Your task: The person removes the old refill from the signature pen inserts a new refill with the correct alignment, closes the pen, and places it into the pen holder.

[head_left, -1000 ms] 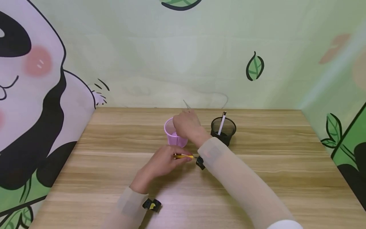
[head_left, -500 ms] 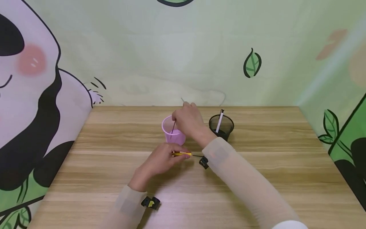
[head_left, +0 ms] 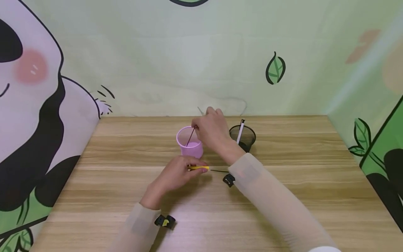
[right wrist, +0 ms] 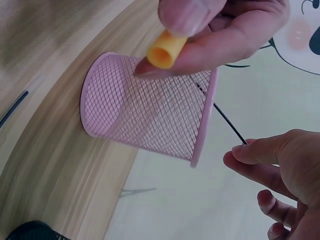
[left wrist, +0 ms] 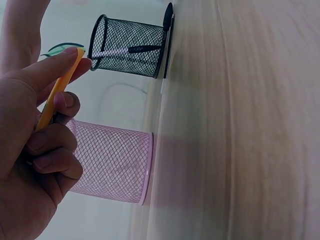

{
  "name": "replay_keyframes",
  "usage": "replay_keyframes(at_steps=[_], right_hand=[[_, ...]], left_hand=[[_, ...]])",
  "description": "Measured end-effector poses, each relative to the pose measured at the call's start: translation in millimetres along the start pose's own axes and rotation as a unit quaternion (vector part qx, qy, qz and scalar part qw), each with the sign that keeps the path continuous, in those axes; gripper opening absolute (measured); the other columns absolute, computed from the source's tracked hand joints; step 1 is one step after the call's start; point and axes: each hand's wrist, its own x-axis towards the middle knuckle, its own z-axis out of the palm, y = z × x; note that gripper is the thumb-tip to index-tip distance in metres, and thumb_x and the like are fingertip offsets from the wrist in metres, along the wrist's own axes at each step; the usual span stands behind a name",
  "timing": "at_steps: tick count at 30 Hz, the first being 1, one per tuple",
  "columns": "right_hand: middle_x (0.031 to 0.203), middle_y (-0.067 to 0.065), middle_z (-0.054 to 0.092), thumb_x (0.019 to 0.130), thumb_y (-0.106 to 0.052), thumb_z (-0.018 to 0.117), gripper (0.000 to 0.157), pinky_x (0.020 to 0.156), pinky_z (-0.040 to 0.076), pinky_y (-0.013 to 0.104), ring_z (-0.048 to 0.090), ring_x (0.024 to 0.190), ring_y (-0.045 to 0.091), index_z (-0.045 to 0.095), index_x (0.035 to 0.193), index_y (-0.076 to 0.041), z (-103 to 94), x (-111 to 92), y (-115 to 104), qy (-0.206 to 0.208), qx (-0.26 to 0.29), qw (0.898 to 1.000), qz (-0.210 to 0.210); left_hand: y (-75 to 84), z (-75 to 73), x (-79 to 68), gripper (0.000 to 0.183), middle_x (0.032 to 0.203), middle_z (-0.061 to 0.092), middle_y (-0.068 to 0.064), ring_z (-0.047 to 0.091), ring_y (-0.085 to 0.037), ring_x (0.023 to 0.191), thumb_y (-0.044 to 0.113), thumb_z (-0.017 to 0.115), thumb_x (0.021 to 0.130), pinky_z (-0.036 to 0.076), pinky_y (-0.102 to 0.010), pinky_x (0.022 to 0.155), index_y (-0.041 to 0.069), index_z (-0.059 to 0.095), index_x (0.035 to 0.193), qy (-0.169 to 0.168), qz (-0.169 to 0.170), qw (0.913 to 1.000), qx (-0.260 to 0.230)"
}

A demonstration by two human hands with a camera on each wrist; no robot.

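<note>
In the head view my left hand (head_left: 179,176) holds a yellow pen barrel (head_left: 199,168) in front of the pink mesh pen cup (head_left: 192,151). The right wrist view shows the barrel's open, hollow end between finger and thumb. Beside the cup's rim, my right hand (head_left: 212,131) pinches the upper end of a thin dark rod (right wrist: 229,122), perhaps a pen refill. It slants down over the rim, with its lower part inside the cup. The left wrist view shows the barrel (left wrist: 59,89) close up, with the other left fingers curled below it.
A black mesh pen cup (head_left: 248,134) stands to the right, holding a white pen (head_left: 240,131). On the wooden table (head_left: 104,175) lies a thin dark stick (head_left: 218,170), partly hidden by the right forearm. A printed wall backdrop (head_left: 151,63) rises behind the table.
My right hand has moved right and slightly back from over the pink cup, bringing the thin rod in it into view. The left hand keeps its hold on the barrel; the head view has shifted a little.
</note>
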Motion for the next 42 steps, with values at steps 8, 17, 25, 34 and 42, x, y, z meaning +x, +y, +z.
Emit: replay_keyframes(at_steps=[8, 17, 25, 34, 42], right_hand=[[0.088, -0.011, 0.074, 0.090, -0.024, 0.065, 0.015, 0.069, 0.032, 0.032, 0.044, 0.077, 0.016, 0.076, 0.097, -0.032, -2.5, -7.5, 13.8, 0.033, 0.018, 0.999, 0.023], [0.086, -0.013, 0.073, 0.090, -0.027, 0.066, 0.012, 0.068, 0.031, 0.031, 0.044, 0.075, 0.015, 0.075, 0.098, -0.029, -7.6, -18.0, 26.2, 0.063, 0.036, 0.996, 0.042], [0.088, -0.012, 0.073, 0.089, -0.034, 0.068, 0.013, 0.070, 0.033, 0.031, 0.048, 0.075, 0.014, 0.072, 0.098, -0.025, -10.6, -33.5, 34.8, 0.080, 0.074, 0.992, 0.071], [0.089, -0.007, 0.075, 0.093, -0.035, 0.064, 0.017, 0.080, 0.041, 0.036, 0.057, 0.080, 0.018, 0.071, 0.100, -0.022, -2.2, -58.2, 45.4, 0.096, 0.127, 0.984, 0.081], [0.070, -0.005, 0.065, 0.096, -0.033, 0.060, 0.019, 0.079, 0.040, 0.037, 0.049, 0.065, 0.014, 0.071, 0.100, -0.018, 5.7, -84.0, 51.1, 0.120, 0.198, 0.969, 0.087]], left_hand=[[3.1, -0.7, 1.6, 0.011, 0.090, 0.068, 0.023, 0.059, 0.000, 0.079, 0.042, 0.067, 0.089, 0.050, -0.024, 0.071, 0.036, 0.072, 0.096, 0.006, -0.019, 0.9998, -0.005], [-0.1, -2.5, 3.2, 0.005, 0.079, 0.065, 0.019, 0.057, -0.004, 0.071, 0.041, 0.069, 0.088, 0.048, -0.025, 0.066, 0.037, 0.071, 0.089, 0.023, -0.017, 0.9996, 0.000], [-2.7, -2.8, 4.9, 0.006, 0.077, 0.062, 0.021, 0.056, -0.004, 0.072, 0.043, 0.069, 0.087, 0.047, -0.025, 0.066, 0.037, 0.071, 0.088, 0.035, -0.014, 0.9992, 0.011], [-2.9, -2.6, 5.8, 0.006, 0.082, 0.065, 0.020, 0.058, -0.004, 0.075, 0.039, 0.069, 0.088, 0.048, -0.025, 0.068, 0.034, 0.071, 0.091, 0.033, -0.013, 0.9993, 0.005], [-1.4, -2.6, 7.0, 0.013, 0.092, 0.069, 0.017, 0.061, -0.004, 0.083, 0.034, 0.067, 0.091, 0.051, -0.027, 0.075, 0.026, 0.073, 0.099, 0.032, -0.012, 0.9994, 0.004]])
